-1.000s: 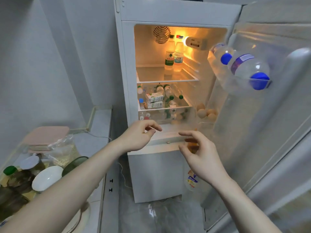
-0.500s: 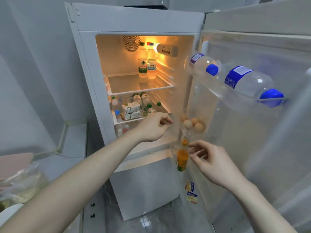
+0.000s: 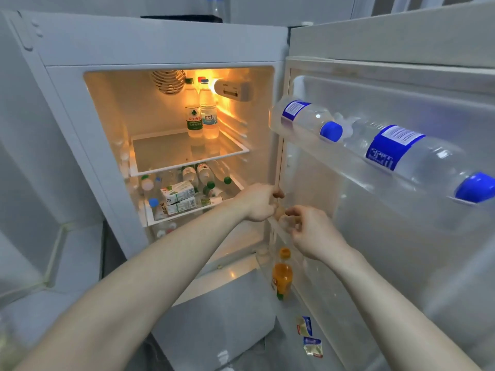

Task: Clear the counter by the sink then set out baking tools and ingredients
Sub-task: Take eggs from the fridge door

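Here the fridge (image 3: pixel 64 84) stands open, its door (image 3: pixel 388 236) swung out to the right, and both hands meet at the door's middle rack, just right of the lit compartment. The left hand (image 3: pixel 259 202) has its fingers curled in toward the eggs (image 3: pixel 280 211), and the right hand (image 3: pixel 313 231) pinches at the same spot; blur hides whether either hand truly grasps an egg, so I cannot tell. On the top door rack lie two clear bottles (image 3: pixel 401 153) with blue caps. Below the hands an orange juice bottle (image 3: pixel 281 277) stands in the bottom door rack. Inside, two water bottles (image 3: pixel 201 116) stand on the far upper shelf, and green-and-white cartons (image 3: pixel 178 196) lie among smaller bottles on the lower one.
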